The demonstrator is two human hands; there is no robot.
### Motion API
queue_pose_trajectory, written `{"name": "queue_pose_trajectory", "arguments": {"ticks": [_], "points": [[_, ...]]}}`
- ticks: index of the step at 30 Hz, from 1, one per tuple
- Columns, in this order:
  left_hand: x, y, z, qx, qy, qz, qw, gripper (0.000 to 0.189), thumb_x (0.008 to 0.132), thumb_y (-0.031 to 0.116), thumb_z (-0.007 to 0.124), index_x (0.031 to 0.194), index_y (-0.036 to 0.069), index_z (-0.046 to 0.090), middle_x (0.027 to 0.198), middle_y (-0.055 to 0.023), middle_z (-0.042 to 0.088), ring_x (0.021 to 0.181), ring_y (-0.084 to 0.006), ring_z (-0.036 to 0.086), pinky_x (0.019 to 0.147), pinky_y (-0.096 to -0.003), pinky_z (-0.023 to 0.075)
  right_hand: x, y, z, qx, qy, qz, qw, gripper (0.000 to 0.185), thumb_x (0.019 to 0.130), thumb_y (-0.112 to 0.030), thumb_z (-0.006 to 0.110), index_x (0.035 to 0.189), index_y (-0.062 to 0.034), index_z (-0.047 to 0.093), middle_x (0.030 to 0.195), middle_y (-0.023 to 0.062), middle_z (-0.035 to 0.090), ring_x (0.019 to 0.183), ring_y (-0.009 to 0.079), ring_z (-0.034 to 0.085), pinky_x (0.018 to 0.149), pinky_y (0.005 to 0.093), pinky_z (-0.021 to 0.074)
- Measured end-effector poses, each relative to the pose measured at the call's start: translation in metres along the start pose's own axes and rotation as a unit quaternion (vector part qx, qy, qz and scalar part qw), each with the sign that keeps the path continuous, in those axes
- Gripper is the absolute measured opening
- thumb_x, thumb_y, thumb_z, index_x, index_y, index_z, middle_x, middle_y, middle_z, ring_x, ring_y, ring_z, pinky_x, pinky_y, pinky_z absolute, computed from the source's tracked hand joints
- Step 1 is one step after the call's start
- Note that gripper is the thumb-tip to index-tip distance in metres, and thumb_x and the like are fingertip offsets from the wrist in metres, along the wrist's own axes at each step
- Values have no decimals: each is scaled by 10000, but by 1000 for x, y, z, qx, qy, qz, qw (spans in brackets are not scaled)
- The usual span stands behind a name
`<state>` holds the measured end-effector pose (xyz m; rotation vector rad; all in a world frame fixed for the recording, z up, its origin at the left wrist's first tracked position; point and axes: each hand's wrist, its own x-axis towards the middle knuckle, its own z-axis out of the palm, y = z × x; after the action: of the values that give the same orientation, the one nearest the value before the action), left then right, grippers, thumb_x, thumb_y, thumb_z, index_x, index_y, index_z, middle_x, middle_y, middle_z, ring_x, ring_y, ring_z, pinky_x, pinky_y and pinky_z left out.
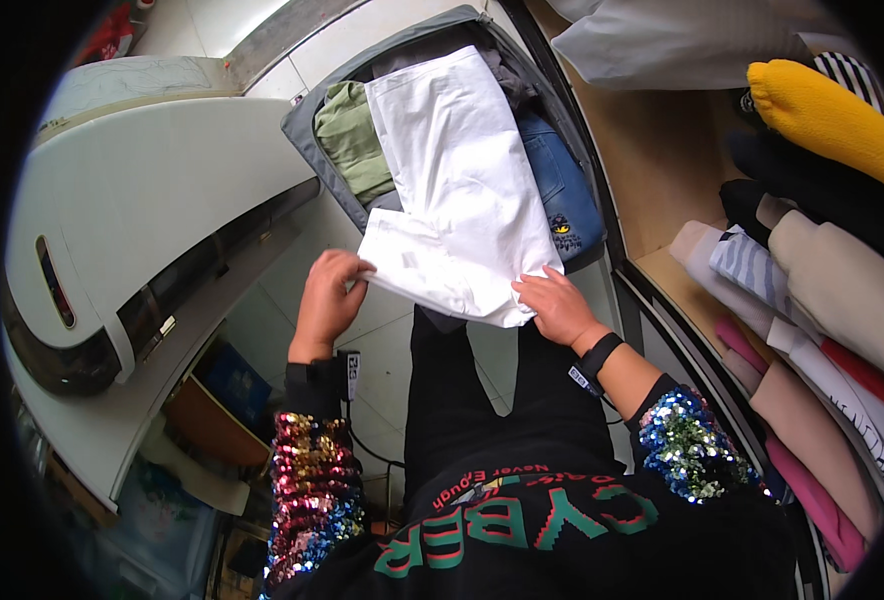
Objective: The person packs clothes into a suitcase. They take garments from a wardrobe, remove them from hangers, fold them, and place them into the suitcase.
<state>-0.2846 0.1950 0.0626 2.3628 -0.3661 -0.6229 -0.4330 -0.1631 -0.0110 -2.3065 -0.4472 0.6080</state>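
Note:
A white cotton garment [457, 150], perhaps trousers, lies lengthwise over an open grey fabric suitcase [308, 139], its near end folded across itself. At the fold's left corner my left hand [333, 289] pinches the edge between thumb and fingers. My right hand [558, 307] rests on the near right corner, fingers spread over the cloth; whether it grips is not clear. Beside the white cloth, inside the suitcase, are a green garment [352, 142] on the left and blue denim [562, 187] on the right. Dark grey clothing shows at the far end.
Rolled and folded clothes, a yellow one [824, 120] among them, fill a wooden wardrobe shelf [637, 157] on the right. A white cabinet or appliance [164, 195] stands at the left. Pale floor tiles [374, 360] show below the suitcase. A cable hangs near my left wrist.

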Motion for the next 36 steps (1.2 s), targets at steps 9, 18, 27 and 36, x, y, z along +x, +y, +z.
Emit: {"name": "queue_pose_trajectory", "arguments": {"ticks": [9,18,27,36], "points": [[135,51,43,92,139,177,970,205,761,146,797,959,148,742,892,-72,599,815,-283,614,693,-391,517,-4,7,3,69,-46,73,994,217,793,-149,679,1003,-95,667,1184,85,690,1244,244,583,1144,534,339],[86,39,136,62,-18,113,991,689,781,327,821,1343,51,535,1354,-181,552,1259,-357,528,1047,-482,428,-15,34,-5,288,48,164,942,248,795,-182,726,961,-43,605,851,135,616,883,377,588,872,447,465],[58,28,173,-6,-90,69,994,444,860,261,725,1259,89,632,1285,-148,621,1294,-323,526,1131,-516,339,41,0,-93,122,152,59,979,420,739,-38,672,1143,-13,562,934,154,624,967,374,607,915,441,476],[71,4,173,-305,-45,-279,910,383,1018,320,600,1102,-42,692,953,-51,707,883,-101,619,804,-278,495,100,-7,-90,-22,264,-27,964,519,772,-83,737,1267,-41,585,1265,127,623,1211,323,565,1060,455,431]]}}
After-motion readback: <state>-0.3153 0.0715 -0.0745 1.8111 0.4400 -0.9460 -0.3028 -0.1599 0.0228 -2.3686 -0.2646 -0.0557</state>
